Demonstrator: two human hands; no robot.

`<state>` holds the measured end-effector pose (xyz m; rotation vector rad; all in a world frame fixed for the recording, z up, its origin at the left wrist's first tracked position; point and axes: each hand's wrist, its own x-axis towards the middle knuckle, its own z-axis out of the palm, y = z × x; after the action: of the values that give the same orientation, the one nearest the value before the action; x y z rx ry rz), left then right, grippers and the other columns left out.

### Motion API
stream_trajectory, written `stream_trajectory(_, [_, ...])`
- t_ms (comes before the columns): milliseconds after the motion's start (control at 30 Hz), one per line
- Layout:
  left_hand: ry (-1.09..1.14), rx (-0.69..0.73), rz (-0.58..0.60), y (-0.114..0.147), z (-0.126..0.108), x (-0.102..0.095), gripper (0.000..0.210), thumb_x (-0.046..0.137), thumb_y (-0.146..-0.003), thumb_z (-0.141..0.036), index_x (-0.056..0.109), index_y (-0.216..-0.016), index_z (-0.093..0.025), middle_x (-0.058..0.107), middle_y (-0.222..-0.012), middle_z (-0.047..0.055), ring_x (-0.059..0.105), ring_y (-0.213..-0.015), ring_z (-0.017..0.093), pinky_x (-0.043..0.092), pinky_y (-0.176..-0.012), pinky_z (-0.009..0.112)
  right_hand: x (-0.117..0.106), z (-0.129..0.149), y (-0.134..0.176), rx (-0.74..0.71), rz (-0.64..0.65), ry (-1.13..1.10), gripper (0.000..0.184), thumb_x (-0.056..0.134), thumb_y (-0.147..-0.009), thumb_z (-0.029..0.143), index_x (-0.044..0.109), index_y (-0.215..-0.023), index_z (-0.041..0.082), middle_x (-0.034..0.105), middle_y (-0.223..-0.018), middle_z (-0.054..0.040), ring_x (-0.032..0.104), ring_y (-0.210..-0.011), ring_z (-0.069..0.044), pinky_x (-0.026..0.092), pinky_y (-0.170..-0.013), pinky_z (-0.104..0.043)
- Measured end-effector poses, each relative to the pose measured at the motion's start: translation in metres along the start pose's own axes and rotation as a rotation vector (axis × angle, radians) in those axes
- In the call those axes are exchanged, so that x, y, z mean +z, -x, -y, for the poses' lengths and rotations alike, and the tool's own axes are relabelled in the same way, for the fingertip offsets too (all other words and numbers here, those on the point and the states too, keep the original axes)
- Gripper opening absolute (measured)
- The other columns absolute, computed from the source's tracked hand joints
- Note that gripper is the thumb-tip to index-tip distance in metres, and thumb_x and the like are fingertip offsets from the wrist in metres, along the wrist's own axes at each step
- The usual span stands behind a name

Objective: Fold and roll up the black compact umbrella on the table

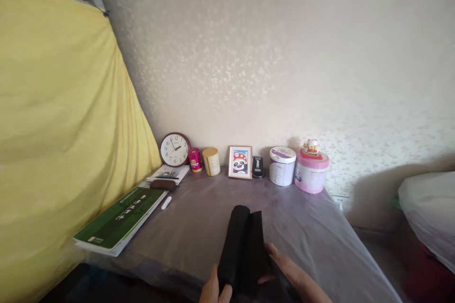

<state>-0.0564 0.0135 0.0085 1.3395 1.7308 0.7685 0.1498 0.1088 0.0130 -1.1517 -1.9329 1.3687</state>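
Note:
A black roll of thin, matte sheet material (232,246) is held above the near part of the table, its far end pointing toward the wall. A loose flap extends from its right side. I cannot make out whether it is cloth or plastic. My left hand (215,289) is closed around the near left end of the roll, with the thumb and fingers partly cut off by the frame's bottom edge. At the flap's right edge, my right hand (280,262) grips the material, some of its fingers hidden in the dark folds.
A grey cloth covers the table (192,232). On the left lie a green book (124,220), a brown case (162,184) and a small white object (166,203). Along the wall stand a clock (175,149), several tubs and cans, and a framed panda picture (240,162).

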Motion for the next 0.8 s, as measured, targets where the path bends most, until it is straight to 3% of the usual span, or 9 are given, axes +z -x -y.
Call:
stream_trajectory(100, [-0.124,-0.014,0.033,-0.003,0.007,0.002,0.050,0.039,-0.078,-0.024,0.036,-0.125,-0.008,0.064,-0.105,0.012,0.060,-0.099,0.017,0.042,-0.084,0.021,-0.011,-0.006,-0.005,0.049,-0.181,-0.027,0.035,0.045,-0.078,0.042,0.064,-0.098,0.020,0.068,-0.087,-0.0054,0.063,-0.083,-0.024,0.052,-0.066,-0.033])
stream_trajectory(233, [-0.206,-0.016,0.058,-0.002,0.010,0.005,0.053,0.037,-0.082,-0.022,0.026,-0.131,-0.005,0.064,-0.103,0.014,0.060,-0.098,0.017,0.042,-0.085,0.023,-0.018,-0.008,-0.008,0.092,-0.345,0.042,0.037,0.035,-0.081,0.042,0.061,-0.095,0.019,0.066,-0.078,-0.0049,0.062,-0.070,-0.020,0.048,-0.053,-0.028])
stream_trajectory(367, [-0.210,-0.031,0.082,-0.002,0.009,0.005,0.052,0.040,-0.083,-0.024,0.027,-0.131,-0.008,0.064,-0.102,0.013,0.061,-0.095,0.019,0.043,-0.082,0.025,-0.016,0.003,-0.007,0.034,-0.396,0.298,0.039,0.033,-0.085,0.046,0.061,-0.081,0.019,0.064,-0.067,-0.0043,0.060,-0.063,-0.019,0.043,-0.057,-0.028])
stream_trajectory(467, [-0.208,-0.046,0.093,-0.002,0.008,0.004,0.052,0.042,-0.083,-0.024,0.029,-0.131,-0.010,0.065,-0.101,0.013,0.062,-0.093,0.019,0.042,-0.080,0.026,-0.011,0.012,-0.007,0.065,-0.400,0.451,0.034,0.037,-0.085,0.043,0.059,-0.091,0.018,0.064,-0.063,-0.0030,0.060,-0.059,-0.019,0.039,-0.057,-0.028])
stream_trajectory(600, [-0.206,-0.067,0.093,-0.002,0.007,0.004,0.053,0.042,-0.083,-0.023,0.026,-0.133,-0.011,0.066,-0.097,0.011,0.063,-0.091,0.019,0.042,-0.079,0.026,-0.007,0.015,-0.013,0.127,-0.392,0.596,0.032,0.044,-0.083,0.035,0.058,-0.100,0.012,0.067,-0.071,-0.0076,0.064,-0.072,-0.025,0.040,-0.060,-0.029])
stream_trajectory(733, [-0.223,-0.077,0.101,-0.002,0.007,0.004,0.052,0.040,-0.083,-0.022,0.026,-0.132,-0.009,0.066,-0.095,0.012,0.064,-0.087,0.019,0.043,-0.076,0.026,-0.006,0.011,-0.025,0.125,-0.402,0.524,0.024,0.048,-0.079,0.026,0.059,-0.096,0.013,0.067,-0.075,-0.0084,0.064,-0.076,-0.023,0.044,-0.062,-0.029])
stream_trajectory(800, [-0.256,-0.085,0.115,-0.003,0.007,0.003,0.050,0.039,-0.084,-0.022,0.027,-0.131,-0.010,0.067,-0.094,0.012,0.064,-0.086,0.019,0.043,-0.074,0.025,-0.005,0.012,-0.032,0.137,-0.405,0.356,0.019,0.049,-0.077,0.024,0.059,-0.091,0.017,0.065,-0.071,-0.0040,0.063,-0.066,-0.019,0.044,-0.052,-0.025])
